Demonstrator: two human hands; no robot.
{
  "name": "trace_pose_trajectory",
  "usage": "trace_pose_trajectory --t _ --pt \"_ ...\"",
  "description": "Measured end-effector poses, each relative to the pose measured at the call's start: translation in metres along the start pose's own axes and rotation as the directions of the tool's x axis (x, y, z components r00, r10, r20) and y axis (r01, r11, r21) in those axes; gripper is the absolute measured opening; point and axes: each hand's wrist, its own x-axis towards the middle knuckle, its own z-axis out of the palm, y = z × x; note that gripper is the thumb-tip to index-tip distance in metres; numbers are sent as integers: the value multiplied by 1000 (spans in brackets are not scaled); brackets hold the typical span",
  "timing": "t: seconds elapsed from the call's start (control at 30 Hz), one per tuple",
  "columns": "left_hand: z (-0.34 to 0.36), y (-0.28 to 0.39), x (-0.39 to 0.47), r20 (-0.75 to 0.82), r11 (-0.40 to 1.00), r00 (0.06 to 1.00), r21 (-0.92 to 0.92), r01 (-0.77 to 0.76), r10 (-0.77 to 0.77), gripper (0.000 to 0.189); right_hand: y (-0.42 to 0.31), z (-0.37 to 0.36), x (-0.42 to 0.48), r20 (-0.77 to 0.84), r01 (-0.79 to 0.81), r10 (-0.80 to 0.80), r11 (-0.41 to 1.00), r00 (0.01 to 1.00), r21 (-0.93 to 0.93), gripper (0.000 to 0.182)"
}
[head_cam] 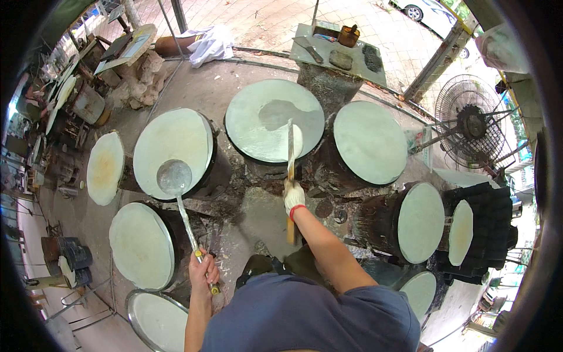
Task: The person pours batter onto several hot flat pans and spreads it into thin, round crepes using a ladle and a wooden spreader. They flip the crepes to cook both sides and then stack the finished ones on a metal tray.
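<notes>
My left hand (205,270) grips the yellow-banded handle of a long metal ladle (174,177). The ladle's bowl is over the pale round sheet of batter (176,136) on the left griddle; whether it touches is unclear. In a white knit glove with a red cuff, my right hand (293,196) holds a wooden stick spreader (290,152). Its pale rounded end (297,141) lies at the near side of the middle griddle, on white batter (248,116). A grey patch (279,115) shows on that griddle's far right part.
More batter-covered griddles on drums curve around me, including one at right (369,143) and one at lower left (141,246). Browned flat rounds stand off at left (105,168) and right (461,233). A large fan (470,121) and a slab with a knife (308,50) are beyond.
</notes>
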Motion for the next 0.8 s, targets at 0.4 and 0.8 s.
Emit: trace_pose_trajectory --t 0.4,0.8 --pt "135 -73 31 116 968 993 -250 37 -8 20 -101 -127 52 376 17 56 982 925 -186 26" --pt "234 -97 52 238 940 967 -300 164 -93 21 -141 -152 98 647 587 -182 644 741 -491 33"
